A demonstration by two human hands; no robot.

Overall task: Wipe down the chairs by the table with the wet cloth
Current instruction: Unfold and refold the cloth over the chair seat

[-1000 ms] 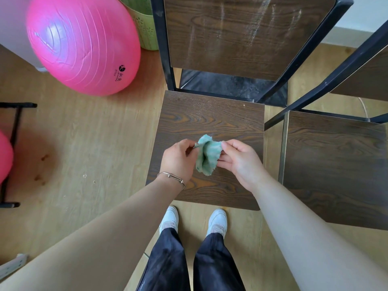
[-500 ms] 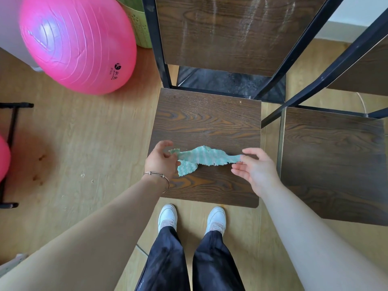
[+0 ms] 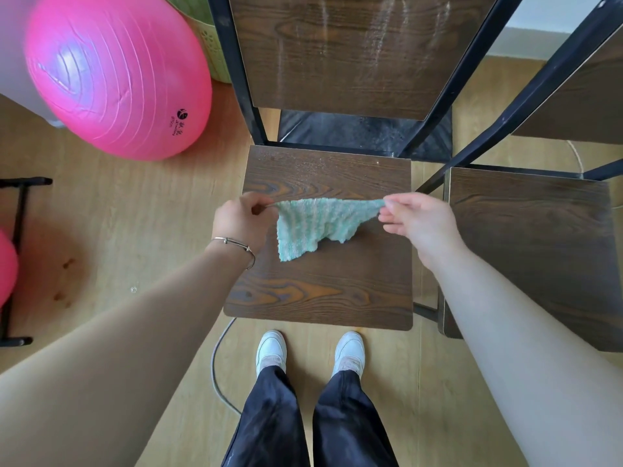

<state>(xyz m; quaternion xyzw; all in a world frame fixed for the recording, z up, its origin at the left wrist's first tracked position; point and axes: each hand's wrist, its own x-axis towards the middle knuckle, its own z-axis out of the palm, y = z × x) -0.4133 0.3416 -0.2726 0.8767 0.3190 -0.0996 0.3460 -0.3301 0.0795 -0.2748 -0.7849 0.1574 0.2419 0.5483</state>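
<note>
While pinched at its top corners by left hand (image 3: 240, 221) and right hand (image 3: 415, 220), cloth (image 3: 315, 224) above bare chair seat (image 3: 323, 291).

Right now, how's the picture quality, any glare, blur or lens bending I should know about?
Head view: the cloth between the left hand and right hand is sharp; pale streaky sheen on the chair back; a bright highlight on the pink ball; wide-angle bending splays the chair frames outward; the top-left corner looks hazy.
</note>
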